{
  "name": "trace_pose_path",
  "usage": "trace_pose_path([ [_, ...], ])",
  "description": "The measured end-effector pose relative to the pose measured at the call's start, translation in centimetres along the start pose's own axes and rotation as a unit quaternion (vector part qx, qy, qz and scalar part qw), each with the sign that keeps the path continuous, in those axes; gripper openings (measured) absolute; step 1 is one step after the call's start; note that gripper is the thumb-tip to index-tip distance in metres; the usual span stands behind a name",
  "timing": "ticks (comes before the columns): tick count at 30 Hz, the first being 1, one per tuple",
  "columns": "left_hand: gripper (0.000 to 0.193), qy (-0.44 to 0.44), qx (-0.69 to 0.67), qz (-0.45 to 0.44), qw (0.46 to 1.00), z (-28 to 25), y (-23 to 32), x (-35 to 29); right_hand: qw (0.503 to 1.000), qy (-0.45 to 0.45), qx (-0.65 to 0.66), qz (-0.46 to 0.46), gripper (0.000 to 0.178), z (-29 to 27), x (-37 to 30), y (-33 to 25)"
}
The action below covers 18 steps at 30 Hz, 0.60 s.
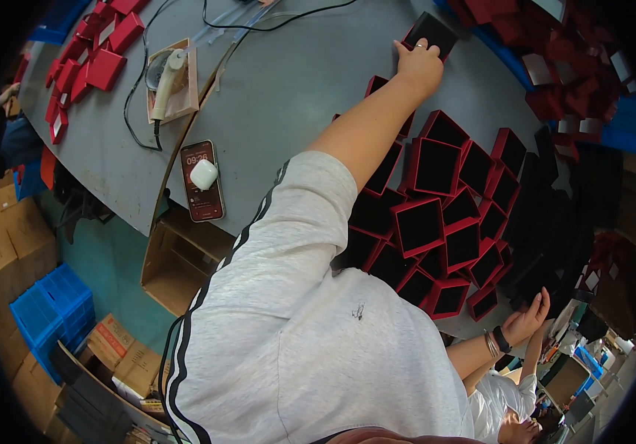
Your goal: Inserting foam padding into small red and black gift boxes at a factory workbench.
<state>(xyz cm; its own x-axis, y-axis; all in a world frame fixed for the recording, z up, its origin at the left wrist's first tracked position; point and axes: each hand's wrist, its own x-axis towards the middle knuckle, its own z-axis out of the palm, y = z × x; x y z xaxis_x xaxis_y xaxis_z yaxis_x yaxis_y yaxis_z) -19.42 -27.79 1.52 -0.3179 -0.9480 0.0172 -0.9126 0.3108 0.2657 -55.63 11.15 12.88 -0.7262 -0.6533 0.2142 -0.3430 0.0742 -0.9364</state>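
My left hand (420,65) reaches across to the far side of the table. Its fingers close over the near edge of a small red box with a black face (430,37). My right hand (528,318), with a dark band and bracelets at the wrist, is low at the right. Its fingers are stretched out beside a heap of black pieces (536,274); whether they touch one is unclear. Between the hands, open red boxes with black insides (436,166) lie heaped and tilted, partly hidden by my left arm.
A phone (203,196) carries a white earbud case (203,175). Beyond are a corded heat-gun-like tool (168,85) in a tray and closed red boxes (105,70). Red pieces (577,96) fill a blue container at the far right. Cartons and blue crates (51,311) stand left; another person (503,399) works nearby.
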Motion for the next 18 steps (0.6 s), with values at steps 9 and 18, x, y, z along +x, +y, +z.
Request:
trace_pose_path([
  [9, 0.020, 0.060, -0.021, 0.032, 0.997, -2.6, 1.4, -2.6, 1.000, -0.011, -0.008, -0.014, 0.026, -1.0, -1.3, 0.0],
  [18, 0.024, 0.173, -0.129, 0.240, 0.947, -10.2, 6.7, -19.3, 0.995, -0.093, 0.044, 0.007, 0.026, 5.5, -6.2, -2.8],
])
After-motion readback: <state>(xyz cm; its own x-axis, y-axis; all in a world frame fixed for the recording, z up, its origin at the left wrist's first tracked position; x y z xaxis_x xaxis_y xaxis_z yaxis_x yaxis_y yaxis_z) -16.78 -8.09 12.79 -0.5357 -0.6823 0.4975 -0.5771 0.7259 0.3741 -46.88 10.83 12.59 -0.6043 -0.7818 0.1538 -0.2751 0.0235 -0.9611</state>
